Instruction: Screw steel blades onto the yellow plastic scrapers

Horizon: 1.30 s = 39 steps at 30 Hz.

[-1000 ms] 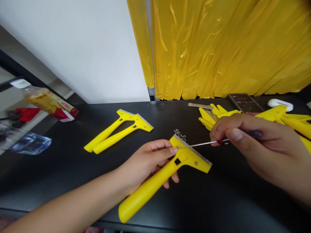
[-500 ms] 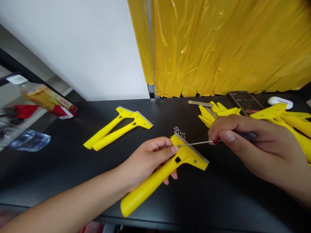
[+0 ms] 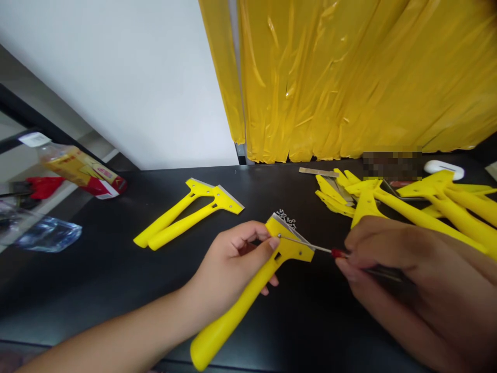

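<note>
My left hand [image 3: 243, 254] is closed around the neck of a yellow scraper [image 3: 236, 305], its thumb beside a screw near the upper corner of the head. The scraper's handle slants down toward me, and a metal blade edge lines the far side of its head. In my right hand [image 3: 411, 280] is a screwdriver [image 3: 337, 253] with a thin shaft and a red collar; its tip meets the screw by my left thumb. The fingers hide most of its handle. Small loose screws [image 3: 285, 215] lie in a pile just behind the scraper head.
Two yellow scrapers [image 3: 198, 215] lie on the black table [image 3: 128, 290] to the left. Yellow scraper parts [image 3: 435, 207] are heaped at the right, near a white case [image 3: 444, 169]. A drink bottle [image 3: 83, 168] leans at the far left. Yellow film [image 3: 349, 77] hangs behind.
My right hand has moved lower and turned, so the screwdriver now slopes down to the right. The held scraper has shifted slightly left and tilted. The screwdriver tip stays at the same screw.
</note>
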Available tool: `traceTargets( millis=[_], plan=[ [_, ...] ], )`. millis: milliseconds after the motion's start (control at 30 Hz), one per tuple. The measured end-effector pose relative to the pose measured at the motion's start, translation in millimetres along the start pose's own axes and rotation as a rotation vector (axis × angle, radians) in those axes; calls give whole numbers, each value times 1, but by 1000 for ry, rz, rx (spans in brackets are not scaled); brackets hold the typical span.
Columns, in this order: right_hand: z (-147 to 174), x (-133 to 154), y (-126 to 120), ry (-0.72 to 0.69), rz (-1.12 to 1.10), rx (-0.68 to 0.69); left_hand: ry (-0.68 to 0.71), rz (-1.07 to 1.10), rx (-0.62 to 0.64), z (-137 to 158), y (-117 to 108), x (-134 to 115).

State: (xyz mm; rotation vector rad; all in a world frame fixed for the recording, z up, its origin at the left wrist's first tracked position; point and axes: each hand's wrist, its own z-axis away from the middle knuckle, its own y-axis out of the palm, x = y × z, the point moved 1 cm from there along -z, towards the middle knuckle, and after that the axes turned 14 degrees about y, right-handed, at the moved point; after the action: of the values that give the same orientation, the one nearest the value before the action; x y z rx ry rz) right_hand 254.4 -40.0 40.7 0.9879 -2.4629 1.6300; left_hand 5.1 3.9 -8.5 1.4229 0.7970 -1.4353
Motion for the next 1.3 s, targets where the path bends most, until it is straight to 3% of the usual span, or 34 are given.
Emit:
traceTargets(
  millis=[367, 500, 800, 933, 1067, 1300],
  plan=[
    [-12, -1, 9, 2, 214, -149, 241, -223, -167, 0, -7, -9],
    [-14, -4, 12, 32, 256, -102, 317, -259, -197, -3, -10, -9],
    [-10, -5, 24, 38, 261, -110, 405, -338, -197, -7, -13, -6],
    [-9, -7, 25, 58, 240, -177, 446, -365, -185, -6, -15, -6],
    [-11, -3, 26, 14, 223, -89, 517, -424, -169, -5, -15, -8],
    [-11, 2, 27, -50, 176, -126, 505, -433, -156, -7, -16, -5]
  ],
)
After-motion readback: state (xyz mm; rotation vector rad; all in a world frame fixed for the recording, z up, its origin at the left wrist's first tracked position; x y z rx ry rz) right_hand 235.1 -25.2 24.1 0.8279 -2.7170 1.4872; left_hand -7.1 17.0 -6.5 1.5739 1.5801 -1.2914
